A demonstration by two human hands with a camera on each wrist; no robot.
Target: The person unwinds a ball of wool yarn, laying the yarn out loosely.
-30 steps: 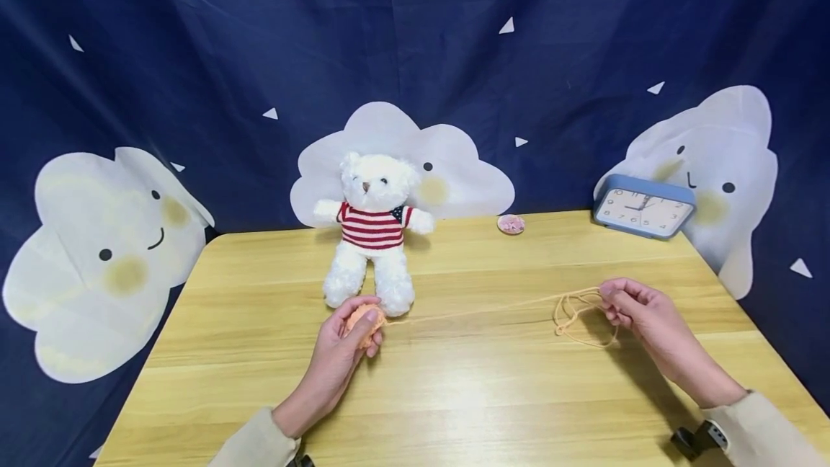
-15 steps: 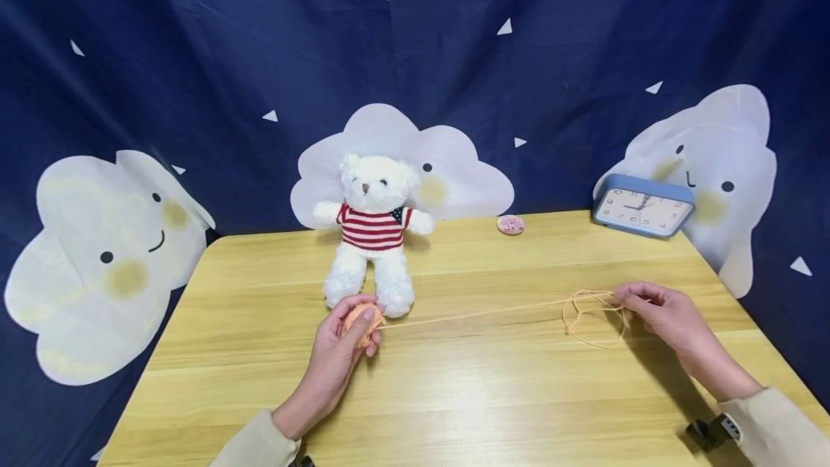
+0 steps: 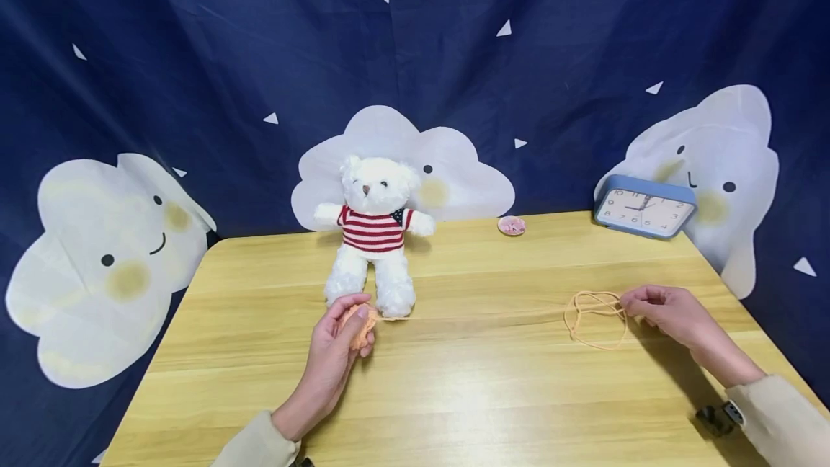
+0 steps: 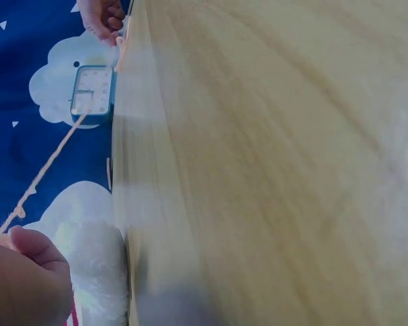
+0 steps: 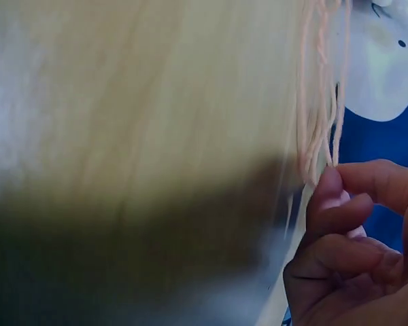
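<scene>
In the head view, my left hand (image 3: 333, 352) grips a small ball of orange yarn (image 3: 364, 328) between thumb and fingers, in front of the teddy bear's (image 3: 372, 233) feet. A thin strand runs from the ball across to the right. At its other end my right hand (image 3: 668, 319) pinches the yarn, and a tangle of loose loops (image 3: 577, 319) hangs beside the fingertips. The right wrist view shows thumb and index finger pinching several hanging yarn strands (image 5: 321, 81). In the left wrist view the yarn strand (image 4: 51, 163) stretches away from the left thumb; the ball is mostly hidden by the hand.
The white bear in a red-striped sweater sits at the back of the wooden table (image 3: 454, 395). A small round pink item (image 3: 511, 225) lies near the rear edge. At the back right stands a blue alarm clock (image 3: 644, 207). A dark blue curtain (image 3: 454, 34) hangs behind.
My right hand has moved to the right, carrying the yarn loops along with it. The left hand has shifted slightly left, still gripping the yarn ball. Bear and clock have stayed in place.
</scene>
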